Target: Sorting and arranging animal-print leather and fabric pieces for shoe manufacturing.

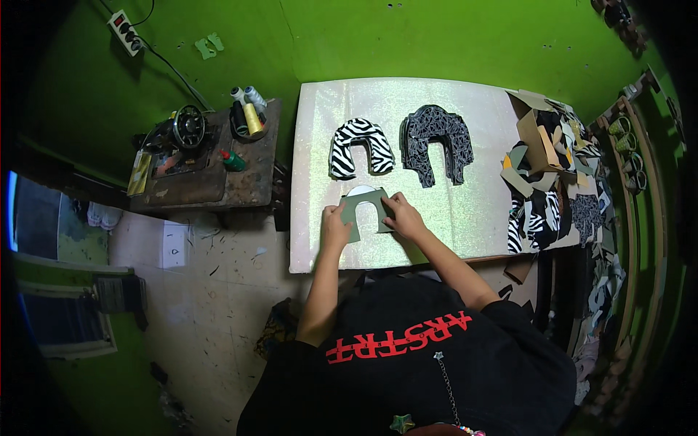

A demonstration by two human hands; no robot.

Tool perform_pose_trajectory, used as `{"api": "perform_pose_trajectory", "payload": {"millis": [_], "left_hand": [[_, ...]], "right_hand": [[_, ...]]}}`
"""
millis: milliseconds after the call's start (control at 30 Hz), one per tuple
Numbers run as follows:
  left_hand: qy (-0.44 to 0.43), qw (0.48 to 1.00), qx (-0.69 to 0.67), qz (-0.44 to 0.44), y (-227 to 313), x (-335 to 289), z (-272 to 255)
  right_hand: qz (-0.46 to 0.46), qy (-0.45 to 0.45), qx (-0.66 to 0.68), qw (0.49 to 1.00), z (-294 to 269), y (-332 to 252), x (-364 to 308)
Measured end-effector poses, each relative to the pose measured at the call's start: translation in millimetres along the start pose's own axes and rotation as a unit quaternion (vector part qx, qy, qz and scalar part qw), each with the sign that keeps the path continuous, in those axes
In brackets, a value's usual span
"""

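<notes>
We are pinching the green piece (352,215) with left hand (335,226) and right hand (403,218), ideally tensioning it evenly between them.

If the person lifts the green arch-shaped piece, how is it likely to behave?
The green piece looks thin, so it is probably light. Its legs, split by an open middle, may flex separately. Being flat, it seems unlikely to roll.

A black sewing machine (188,128) sits on a worn wooden surface (200,189) beside thread cones (252,118) and a green bottle (233,161), below a white power strip (125,32) on a bright green wall (363,43), with scraps (214,270) littering the pale tiled floor (218,309) and green footwear (622,126) racked far right.
</notes>
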State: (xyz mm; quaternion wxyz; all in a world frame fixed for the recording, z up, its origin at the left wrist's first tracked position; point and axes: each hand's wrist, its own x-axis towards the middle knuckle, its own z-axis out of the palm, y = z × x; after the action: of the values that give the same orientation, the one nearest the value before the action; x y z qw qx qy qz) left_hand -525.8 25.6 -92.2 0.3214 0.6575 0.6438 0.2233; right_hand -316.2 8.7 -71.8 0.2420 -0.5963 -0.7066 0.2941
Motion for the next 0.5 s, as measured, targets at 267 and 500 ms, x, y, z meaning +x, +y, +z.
{"api": "perform_pose_trajectory", "payload": {"millis": [267,500], "left_hand": [[0.017,0.983,0.177,-0.045,27,-8,-1],[0.022,0.981,0.192,0.022,61,-21,14]], "right_hand": [[-0.043,0.004,-0.245,0.969,-1,2,-11],[-0.095,-0.001,-0.294,0.951,-3,12,-13]]}}
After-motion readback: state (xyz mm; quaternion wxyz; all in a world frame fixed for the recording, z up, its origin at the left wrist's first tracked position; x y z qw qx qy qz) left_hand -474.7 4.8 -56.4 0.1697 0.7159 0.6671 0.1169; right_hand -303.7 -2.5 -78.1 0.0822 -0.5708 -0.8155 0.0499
